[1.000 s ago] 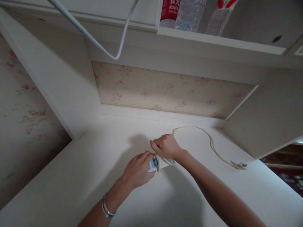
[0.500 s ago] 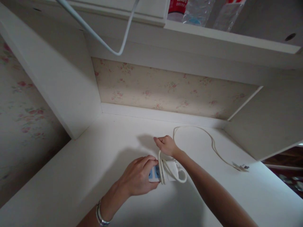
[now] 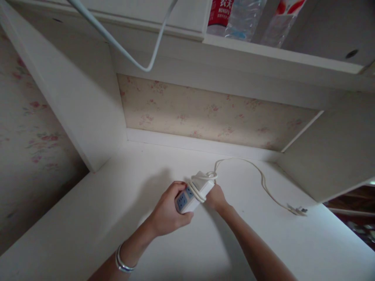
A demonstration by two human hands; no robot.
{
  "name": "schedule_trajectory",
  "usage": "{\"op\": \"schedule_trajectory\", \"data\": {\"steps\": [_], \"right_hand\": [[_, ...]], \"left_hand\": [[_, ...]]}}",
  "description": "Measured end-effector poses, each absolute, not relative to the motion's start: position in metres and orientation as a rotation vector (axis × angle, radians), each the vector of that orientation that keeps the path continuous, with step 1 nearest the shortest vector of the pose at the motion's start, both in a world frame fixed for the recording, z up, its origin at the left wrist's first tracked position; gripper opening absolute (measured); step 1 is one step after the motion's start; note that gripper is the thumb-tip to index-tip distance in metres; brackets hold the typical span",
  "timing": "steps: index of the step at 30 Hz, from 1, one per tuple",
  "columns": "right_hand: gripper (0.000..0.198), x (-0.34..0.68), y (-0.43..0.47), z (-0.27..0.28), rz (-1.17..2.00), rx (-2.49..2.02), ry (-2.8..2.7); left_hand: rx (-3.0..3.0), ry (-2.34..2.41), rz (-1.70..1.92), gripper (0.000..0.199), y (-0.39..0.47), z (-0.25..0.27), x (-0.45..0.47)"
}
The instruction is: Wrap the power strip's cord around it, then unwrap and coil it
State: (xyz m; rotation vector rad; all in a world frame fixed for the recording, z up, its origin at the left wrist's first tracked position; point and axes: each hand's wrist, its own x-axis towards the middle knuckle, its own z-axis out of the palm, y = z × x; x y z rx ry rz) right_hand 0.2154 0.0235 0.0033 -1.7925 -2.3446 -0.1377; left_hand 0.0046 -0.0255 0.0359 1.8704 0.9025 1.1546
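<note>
My left hand (image 3: 172,208) is wrapped round one end of a white power strip (image 3: 200,191) with blue socket faces, holding it tilted above the desk. A cream power cord (image 3: 195,192) loops round the middle of the strip, with another loop near its far end. My right hand (image 3: 216,197) is closed at the strip's right side, partly behind it, where the cord runs down to it. The strip hides its fingertips. From there the cord's loose length curves over the desk to its plug (image 3: 299,211) at the right.
The white desk (image 3: 140,171) has side panels and a flowered wall panel (image 3: 190,113) behind. Overhead is a shelf (image 3: 278,52) holding plastic bottles (image 3: 244,19). A pale bent cable or rod (image 3: 146,68) hangs down at the upper left.
My right hand has moved from above the strip down to its right side and behind it, carrying the cord round. My left hand has tilted the strip, its far end now higher.
</note>
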Motion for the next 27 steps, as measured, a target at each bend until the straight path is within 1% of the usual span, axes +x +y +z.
{"op": "schedule_trajectory", "data": {"steps": [3,5,9,13,16,20,27], "right_hand": [[0.041,0.209,0.012,0.005,-0.130,-1.817,-2.353],[0.043,0.204,0.003,0.006,-0.190,-1.735,-2.377],[0.041,0.197,-0.011,0.011,-0.349,-1.483,-2.430],[0.038,0.194,-0.015,0.028,-0.496,-1.281,-2.400],[0.038,0.191,-0.013,0.043,-0.545,-1.184,-2.424],[0.039,0.188,-0.007,0.063,-0.549,-1.184,-2.485],[0.044,0.176,0.006,0.091,-0.591,-1.041,-2.626]], "left_hand": [[1.943,1.108,1.296,0.053,-0.016,0.033,0.003],[2.025,1.289,1.328,0.051,-0.011,0.032,0.001],[2.200,1.582,1.171,0.048,-0.007,0.025,0.000],[2.377,1.734,0.978,0.052,-0.008,0.018,0.002],[2.463,1.778,0.900,0.053,-0.009,0.015,0.002],[2.546,1.758,0.806,0.054,-0.010,0.010,0.002],[2.537,1.626,0.661,0.056,-0.014,0.009,0.003]]}}
